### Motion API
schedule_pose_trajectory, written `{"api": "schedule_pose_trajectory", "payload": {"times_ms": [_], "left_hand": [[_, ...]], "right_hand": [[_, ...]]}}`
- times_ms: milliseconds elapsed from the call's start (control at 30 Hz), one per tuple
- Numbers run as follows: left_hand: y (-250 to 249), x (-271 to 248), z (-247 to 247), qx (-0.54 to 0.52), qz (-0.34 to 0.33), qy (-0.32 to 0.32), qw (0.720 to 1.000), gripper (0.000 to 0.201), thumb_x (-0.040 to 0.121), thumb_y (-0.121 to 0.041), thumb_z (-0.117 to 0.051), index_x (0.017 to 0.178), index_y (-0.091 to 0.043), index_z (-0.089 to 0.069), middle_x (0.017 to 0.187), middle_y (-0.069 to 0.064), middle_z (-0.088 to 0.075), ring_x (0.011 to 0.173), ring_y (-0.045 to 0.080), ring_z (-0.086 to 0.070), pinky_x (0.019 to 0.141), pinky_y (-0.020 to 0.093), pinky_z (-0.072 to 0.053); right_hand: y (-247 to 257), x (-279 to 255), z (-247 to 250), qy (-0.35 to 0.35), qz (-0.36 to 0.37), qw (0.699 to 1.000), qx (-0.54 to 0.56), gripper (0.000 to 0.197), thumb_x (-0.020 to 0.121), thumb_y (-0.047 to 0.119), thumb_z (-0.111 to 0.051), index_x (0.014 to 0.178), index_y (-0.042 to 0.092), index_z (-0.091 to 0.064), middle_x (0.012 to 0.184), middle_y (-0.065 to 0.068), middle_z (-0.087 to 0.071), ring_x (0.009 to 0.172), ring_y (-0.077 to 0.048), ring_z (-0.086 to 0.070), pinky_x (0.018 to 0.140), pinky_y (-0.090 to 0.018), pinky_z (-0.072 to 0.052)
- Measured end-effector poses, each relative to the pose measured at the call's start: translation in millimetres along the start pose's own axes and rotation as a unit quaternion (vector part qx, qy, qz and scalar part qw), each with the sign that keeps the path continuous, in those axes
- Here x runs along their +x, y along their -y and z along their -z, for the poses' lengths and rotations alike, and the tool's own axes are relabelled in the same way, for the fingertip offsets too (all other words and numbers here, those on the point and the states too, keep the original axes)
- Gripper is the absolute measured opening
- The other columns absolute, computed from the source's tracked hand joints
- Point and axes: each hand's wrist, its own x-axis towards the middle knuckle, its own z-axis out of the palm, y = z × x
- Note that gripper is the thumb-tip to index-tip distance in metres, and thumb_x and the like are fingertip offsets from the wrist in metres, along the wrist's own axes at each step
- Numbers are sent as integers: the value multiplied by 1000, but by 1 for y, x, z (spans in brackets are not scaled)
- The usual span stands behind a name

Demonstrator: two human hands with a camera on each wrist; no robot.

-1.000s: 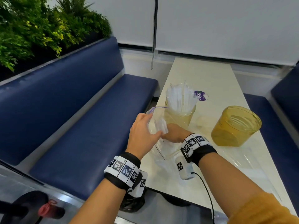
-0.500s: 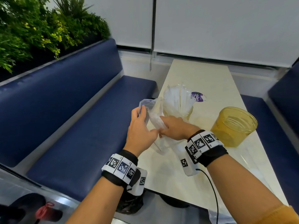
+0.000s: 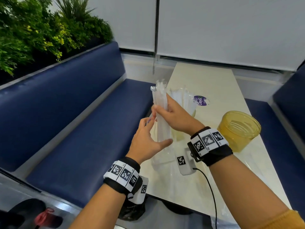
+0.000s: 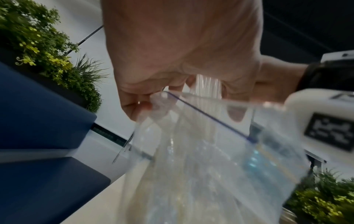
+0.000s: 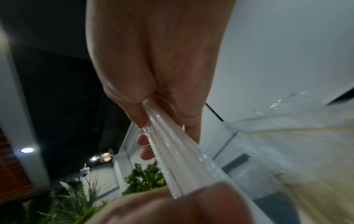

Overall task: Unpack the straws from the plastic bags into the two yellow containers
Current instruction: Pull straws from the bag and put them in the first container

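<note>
A bundle of straws half out of its bag, above the table's near left edge.

The left hand (image 3: pixel 146 139) pinched the mouth of the clear plastic bag (image 4: pixel 210 151) between its fingertips, thumb stretched out beneath the bundle. Just beyond it, the right hand (image 3: pixel 175 118) was closed round a bundle of white straws (image 3: pixel 162 113), upright, their lower ends inside the bag. Behind the hands a yellow container (image 3: pixel 193 113), mostly hidden, held more straws (image 3: pixel 183 98). A second yellow container (image 3: pixel 239 129) stood to the right on the pale table (image 3: pixel 214 80), well apart from the hands.
</note>
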Motion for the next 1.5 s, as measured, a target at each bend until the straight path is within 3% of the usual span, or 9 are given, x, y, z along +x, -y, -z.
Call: {"api": "schedule_pose_trajectory", "payload": {"times_ms": [133,333,433,533,700,867,1000,1167,1500], "left_hand": [[-3,7,-6,-16,30,-82,996,64,64,-76,-74,110,-34,-62,103,-16,-63,93,5,-63,75,31,-56],[-6,8,-11,-33,51,-105,993,16,83,-37,-70,81,-24,-60,69,-4,-66,60,19,-65,48,30,-46],[-10,10,-10,-31,51,-101,993,17,86,-35,-65,100,-25,-63,77,-6,-69,70,14,-69,56,36,-59],[-5,10,-11,-63,83,-88,991,17,81,-35,-70,91,-22,-64,74,-4,-70,65,15,-68,52,36,-56],[18,11,-13,11,74,-83,994,39,71,-56,-74,88,-22,-64,83,-8,-67,77,15,-66,67,41,-57],[32,13,-12,31,47,-85,995,31,79,-44,-80,104,-27,-71,107,-18,-63,107,9,-62,94,39,-53],[31,18,-10,34,53,-92,994,27,83,-41,-77,105,-26,-71,107,-18,-63,105,8,-61,92,38,-53],[28,24,-5,25,37,-107,993,23,87,-36,-75,106,-24,-73,109,-14,-64,103,8,-62,88,31,-52],[25,34,-2,25,25,-124,992,20,90,-35,-71,105,-23,-75,105,-13,-66,97,6,-62,86,33,-55]], "right_hand": [[25,1,-7,11,20,998,66,10,106,11,-43,114,16,-44,85,-12,-61,78,-21,-64,81,-39,-57],[26,1,-20,-23,-48,989,137,33,96,28,-65,120,8,-53,81,-7,-63,73,-19,-64,80,-41,-58],[17,0,-35,-58,-59,996,43,28,88,37,-75,89,10,-65,70,-6,-66,65,-13,-65,79,-38,-60],[14,3,-43,-85,-58,994,35,41,94,40,-66,65,14,-55,59,-6,-59,59,-15,-58,77,-44,-58],[37,22,-20,-146,-24,979,141,31,99,34,-60,78,13,-57,56,0,-51,53,-18,-50,64,-37,-50],[64,49,45,-271,70,943,177,26,102,27,-57,76,20,-58,53,2,-49,51,-20,-47,65,-42,-47],[37,67,86,-364,86,918,136,23,101,30,-58,81,20,-54,55,3,-49,52,-17,-48,62,-39,-45],[-35,83,82,-394,-29,911,115,25,97,35,-63,83,17,-55,60,0,-52,52,-12,-49,55,-27,-45],[-97,72,58,-418,-106,901,53,44,68,25,-88,102,13,-63,95,-5,-71,83,-19,-70,76,-35,-60]]}}
